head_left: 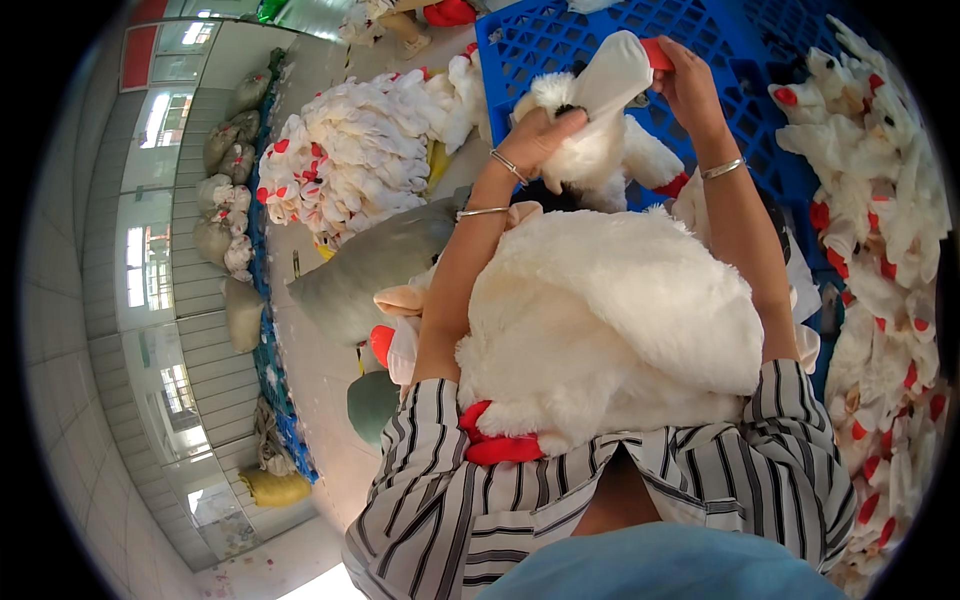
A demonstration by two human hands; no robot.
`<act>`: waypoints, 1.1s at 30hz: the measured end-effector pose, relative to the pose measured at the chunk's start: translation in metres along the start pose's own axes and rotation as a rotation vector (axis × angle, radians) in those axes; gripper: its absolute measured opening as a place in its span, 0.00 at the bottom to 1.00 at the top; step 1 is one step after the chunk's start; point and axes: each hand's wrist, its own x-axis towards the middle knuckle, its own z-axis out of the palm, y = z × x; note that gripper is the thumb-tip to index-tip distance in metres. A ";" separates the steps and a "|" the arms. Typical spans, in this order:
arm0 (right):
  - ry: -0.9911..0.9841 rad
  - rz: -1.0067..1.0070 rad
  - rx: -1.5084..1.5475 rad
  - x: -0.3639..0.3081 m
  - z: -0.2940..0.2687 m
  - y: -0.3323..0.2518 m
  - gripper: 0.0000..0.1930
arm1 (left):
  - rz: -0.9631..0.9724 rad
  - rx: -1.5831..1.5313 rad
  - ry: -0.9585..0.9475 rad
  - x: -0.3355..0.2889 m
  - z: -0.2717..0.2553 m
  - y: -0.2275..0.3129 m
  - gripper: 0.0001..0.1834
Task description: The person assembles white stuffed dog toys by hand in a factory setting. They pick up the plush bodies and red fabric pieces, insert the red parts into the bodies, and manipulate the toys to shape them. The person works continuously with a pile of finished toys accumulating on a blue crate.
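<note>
Holding a white plush toy [600, 130] up over a blue plastic crate [740, 70], a person in a striped shirt works with both bare hands. Their left hand [540, 135] is curled closed around the fluffy body of the toy, fingers wrapped over its top, with two thin bracelets on that wrist. Their right hand [688, 85] is pinched shut on the red tip of the toy's smooth, unstuffed white limb, pulling it upward. Below the crate, resting in the person's lap between their forearms, lies a large heap of white plush [610, 320] with a red piece showing at its lower edge. To the left of the crate, a pile of white and red toys [350, 160] sits on the floor, with a grey sack [370, 275] just below it. To the right of the crate, another pile of white toys [880, 250] with red spots runs down the edge of the view.
</note>
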 end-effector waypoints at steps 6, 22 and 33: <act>-0.353 -0.146 -0.251 -0.007 0.019 -0.004 0.23 | 0.159 0.000 0.426 0.015 -0.019 -0.009 0.23; -0.239 -0.472 -0.898 0.011 -0.020 0.034 0.21 | 0.037 0.129 -0.104 0.019 0.029 -0.026 0.38; -0.200 0.240 0.252 -0.040 0.037 -0.025 0.22 | 0.160 0.269 -0.103 0.045 0.024 -0.066 0.31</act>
